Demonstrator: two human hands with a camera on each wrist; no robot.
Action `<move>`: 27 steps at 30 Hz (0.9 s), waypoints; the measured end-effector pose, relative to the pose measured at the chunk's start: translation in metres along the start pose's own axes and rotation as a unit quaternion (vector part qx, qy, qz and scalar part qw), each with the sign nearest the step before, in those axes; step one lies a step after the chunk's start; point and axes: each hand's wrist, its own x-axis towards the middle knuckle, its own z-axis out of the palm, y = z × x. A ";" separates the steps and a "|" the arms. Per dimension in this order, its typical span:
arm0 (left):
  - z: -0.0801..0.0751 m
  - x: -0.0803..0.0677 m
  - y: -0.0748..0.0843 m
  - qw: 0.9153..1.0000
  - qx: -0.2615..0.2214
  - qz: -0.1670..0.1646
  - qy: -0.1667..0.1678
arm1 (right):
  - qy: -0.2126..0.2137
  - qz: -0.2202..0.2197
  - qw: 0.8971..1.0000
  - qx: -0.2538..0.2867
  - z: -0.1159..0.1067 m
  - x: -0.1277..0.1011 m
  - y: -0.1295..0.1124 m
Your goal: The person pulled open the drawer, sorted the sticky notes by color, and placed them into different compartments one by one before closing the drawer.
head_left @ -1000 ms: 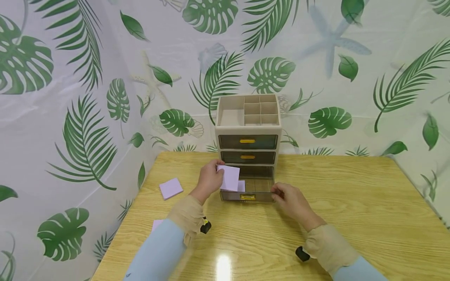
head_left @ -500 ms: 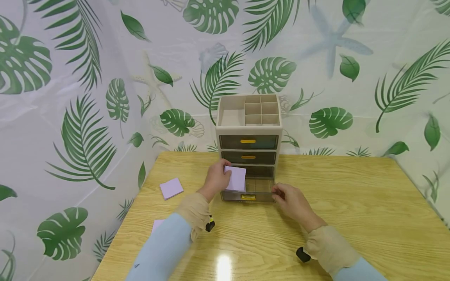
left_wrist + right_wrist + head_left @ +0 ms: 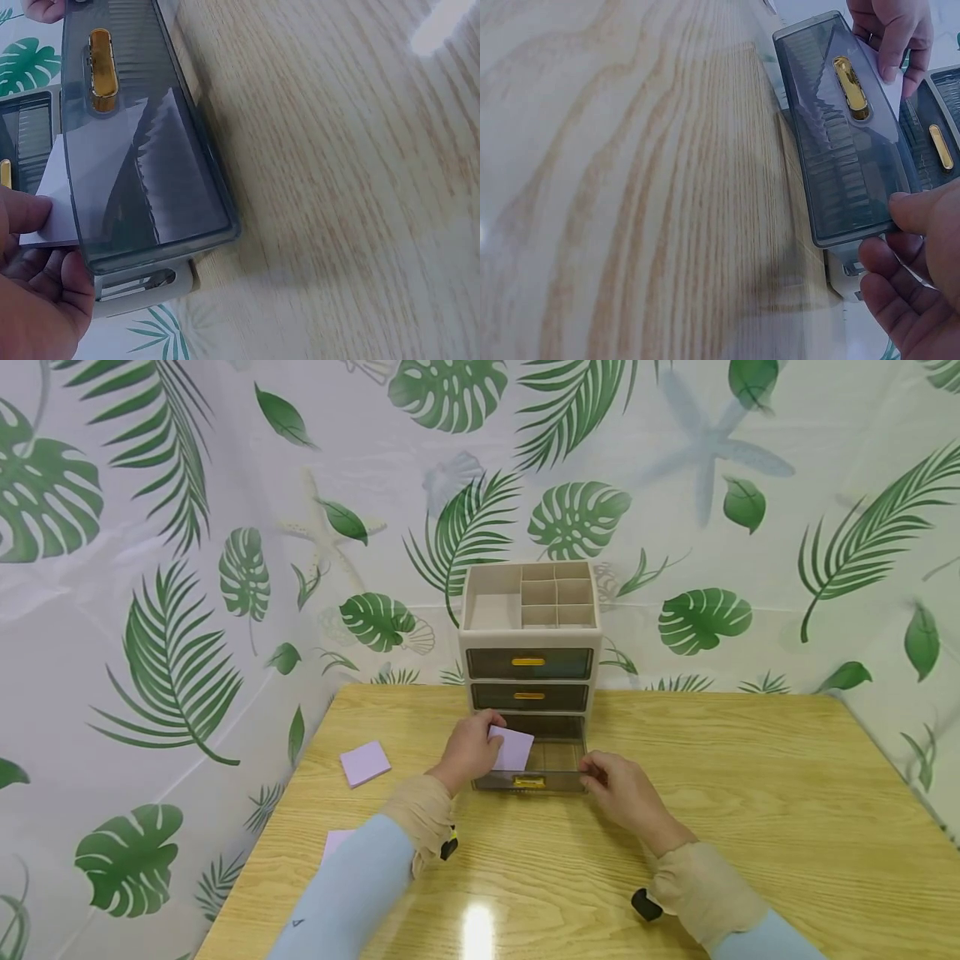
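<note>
- The left hand (image 3: 468, 750) pinches a pale purple sticky note (image 3: 513, 749) between thumb and fingers; the fingers are clamped on its left edge.
- The note hangs tilted over the left half of the open bottom drawer (image 3: 551, 770), its lower part already inside the drawer's walls. In the left wrist view the note (image 3: 52, 191) shows through the smoky front panel of the drawer (image 3: 142, 150), with the thumb (image 3: 22, 210) lying on the paper.
- The right hand (image 3: 622, 793) holds the drawer's right front corner, with curled fingers gripping it; in the right wrist view the thumb (image 3: 922, 210) presses on the corner of the grey front panel (image 3: 847, 142).
- A gold handle (image 3: 528, 782) sits in the middle of the drawer front.
- The drawer belongs to a small beige organiser (image 3: 529, 635) that stands at the far edge of the wooden tabletop (image 3: 750, 793). Its two upper drawers are shut, and its top is split into open compartments.
- A pad of the same purple notes (image 3: 364, 762) lies on the tabletop, well to the left of the organiser.
- Another purple sheet (image 3: 334, 842) peeks out beside the left sleeve (image 3: 352, 893), near the tabletop's left edge.
- A white curtain printed with green leaves (image 3: 172, 668) hangs behind and to the left of the tabletop.
</note>
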 end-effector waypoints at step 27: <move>-0.001 0.006 -0.005 0.974 0.208 0.076 -0.048 | 0.002 -0.005 1.000 -0.001 0.001 0.000 0.003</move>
